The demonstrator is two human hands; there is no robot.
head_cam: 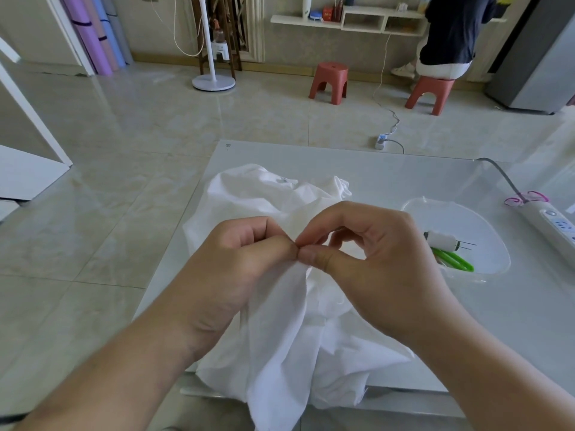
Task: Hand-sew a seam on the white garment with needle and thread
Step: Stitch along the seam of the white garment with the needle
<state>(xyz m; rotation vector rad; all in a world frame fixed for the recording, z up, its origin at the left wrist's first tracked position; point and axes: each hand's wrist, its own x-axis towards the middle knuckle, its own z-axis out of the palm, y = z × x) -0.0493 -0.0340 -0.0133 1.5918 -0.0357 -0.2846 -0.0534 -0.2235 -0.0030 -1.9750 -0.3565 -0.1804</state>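
- White cotton-like cloth, the garment (pixel 280 321), lies bunched on the pale table (pixel 404 181), one fold lifted to where my two hands meet, the rest draped toward me and over the near table edge.
- Both my hands pinch that lifted fold at one spot: my left hand (pixel 249 253) grips it between thumb and curled forefinger, my right hand (pixel 367 244) pinches it thumb to fingertip, and the two thumbs touch.
- A thin dark sliver shows at the pinch; I judge it could be the needle, but it is too small to be sure, and I can make out no thread.
- What the next stitch turns on, as I judge it: the fold's edge runs down and toward me from the pinch, so the seam's long axis lies below my grip, equally near both hands.
- The cloth looks thin, soft and creased, with no stitching line I can make out.
- Right of the garment sits a clear plastic lid or tray (pixel 494 259) holding a white thread spool (pixel 441 241) with pins sticking out and green-handled snips (pixel 454 259).
- Farther right of the garment lies a white power strip (pixel 550 225).
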